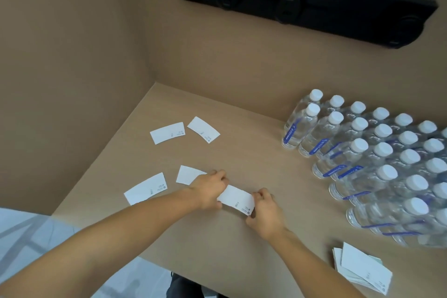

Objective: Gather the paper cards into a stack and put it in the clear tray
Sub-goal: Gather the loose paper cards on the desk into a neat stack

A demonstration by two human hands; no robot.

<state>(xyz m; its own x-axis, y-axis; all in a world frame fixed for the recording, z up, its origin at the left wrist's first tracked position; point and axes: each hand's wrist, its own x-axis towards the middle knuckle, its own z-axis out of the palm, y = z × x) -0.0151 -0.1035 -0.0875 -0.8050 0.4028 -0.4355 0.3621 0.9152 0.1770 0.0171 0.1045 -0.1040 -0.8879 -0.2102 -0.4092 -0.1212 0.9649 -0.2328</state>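
Pinching one card (237,199) between both hands' fingers (219,178), mid-frame. Four cards (167,132) lie loose on the desk (242,152); no tray visible.

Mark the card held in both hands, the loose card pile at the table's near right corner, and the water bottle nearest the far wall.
held card (238,198), head view, middle of its white face.
card pile (362,267), head view, top card's face.
far water bottle (316,95), head view, its white cap.
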